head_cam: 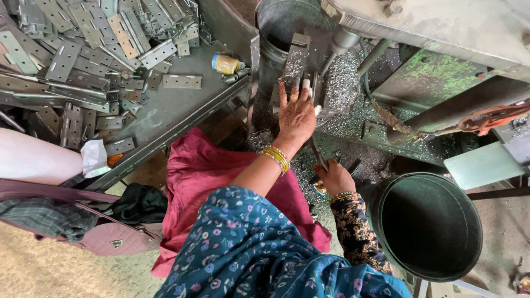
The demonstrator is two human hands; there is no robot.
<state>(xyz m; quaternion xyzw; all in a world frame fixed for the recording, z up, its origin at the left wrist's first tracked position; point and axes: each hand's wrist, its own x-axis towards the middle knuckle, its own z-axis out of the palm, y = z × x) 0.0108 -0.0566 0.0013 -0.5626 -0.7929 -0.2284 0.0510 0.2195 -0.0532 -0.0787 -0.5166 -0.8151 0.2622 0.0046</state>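
My left hand (296, 115) reaches forward onto a flat metal hinge plate (294, 60) that lies on the machine bed under the press head, fingers spread over the plate's near end. My right hand (333, 177) is lower and closer to me, closed around a dark lever handle (317, 152) that rises toward the machine. Yellow bangles sit on my left wrist. Metal shavings (342, 83) cover the bed around the plate.
A heap of grey metal hinge plates (83, 55) covers the table at the left, with a small yellow bottle (225, 64) near its edge. A large dark empty bucket (429, 223) stands at the right. A red cloth (204, 171) lies over my lap, and a bag (99, 232) sits at lower left.
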